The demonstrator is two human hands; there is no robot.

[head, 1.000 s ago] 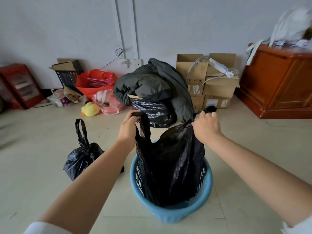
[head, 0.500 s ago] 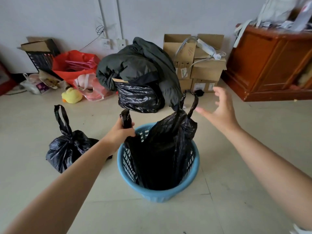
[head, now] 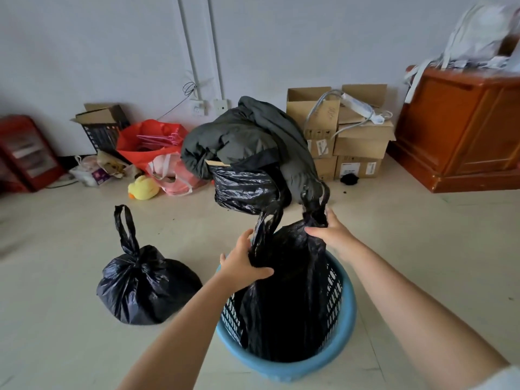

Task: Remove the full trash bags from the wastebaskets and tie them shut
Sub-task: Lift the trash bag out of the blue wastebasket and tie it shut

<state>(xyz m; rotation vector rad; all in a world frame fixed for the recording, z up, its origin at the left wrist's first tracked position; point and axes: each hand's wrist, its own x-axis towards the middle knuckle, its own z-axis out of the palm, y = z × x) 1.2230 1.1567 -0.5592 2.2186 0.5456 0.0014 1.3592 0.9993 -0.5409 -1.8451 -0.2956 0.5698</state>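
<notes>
Blue plastic slotted wastebasket (head: 344, 358), one, on the pale floor. Black plastic trash bags, two: one upright inside it (head: 292, 299), one knotted (head: 143, 285) just left. Hands, two: left hand (head: 243, 266) fingers curled round one handle loop, right hand (head: 332, 232) fingers pinching the other.

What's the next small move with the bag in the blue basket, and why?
Probably cross the two handle loops and start the knot. The left hand grips one handle and the right hand grips the other, both loops stand free above the black bag, and its mouth looks untied. It sits in the blue wastebasket, which steadies it. The tied bag beside it shows the result wanted.
</notes>
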